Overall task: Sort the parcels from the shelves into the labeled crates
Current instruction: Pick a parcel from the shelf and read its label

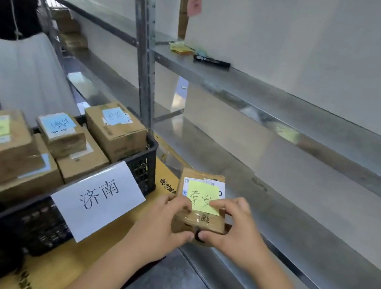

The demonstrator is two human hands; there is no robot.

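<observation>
We grip a small cardboard parcel [201, 202] with both hands, our left hand [161, 224] curled round its near left corner and our right hand [233, 228] round its near right, fingers pinching a yellow note [201, 196] on top. The parcel hovers just right of a black crate [141, 164] full of boxes, below the metal shelves [290, 105].

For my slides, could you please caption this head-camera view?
Both hands, left hand and right hand, hold a small parcel with a yellow note beside a black crate of parcels.
</observation>
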